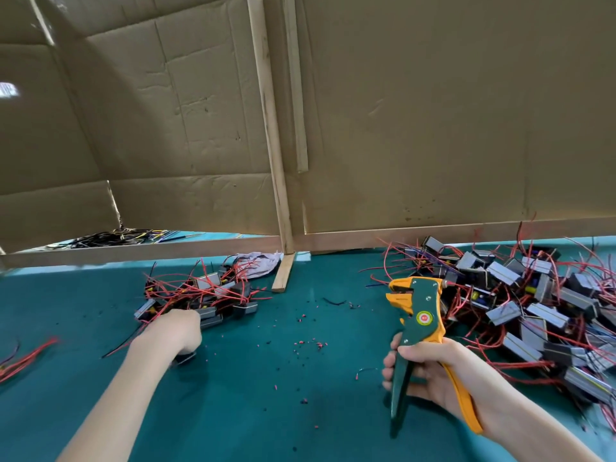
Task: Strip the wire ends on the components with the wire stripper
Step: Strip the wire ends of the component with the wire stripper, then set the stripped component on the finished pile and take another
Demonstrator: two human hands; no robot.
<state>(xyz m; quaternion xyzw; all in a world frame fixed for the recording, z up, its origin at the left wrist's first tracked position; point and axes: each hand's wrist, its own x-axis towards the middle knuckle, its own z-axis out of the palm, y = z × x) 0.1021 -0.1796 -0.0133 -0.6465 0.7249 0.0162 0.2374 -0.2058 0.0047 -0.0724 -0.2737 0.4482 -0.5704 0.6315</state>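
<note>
My right hand (430,371) grips the handles of a green and orange wire stripper (416,315), held upright with its jaws pointing left. My left hand (173,331) reaches down at the near edge of a small pile of black components with red wires (203,291); its fingers curl over a dark component (185,357) that shows just below the hand. A much larger heap of the same components (520,305) lies to the right of the stripper.
The teal table (266,395) is dotted with red and black insulation scraps (310,343). A cardboard wall on a wooden frame (283,228) closes the back. Loose red wires (23,358) lie at the left edge, a crumpled cloth (258,260) by the frame.
</note>
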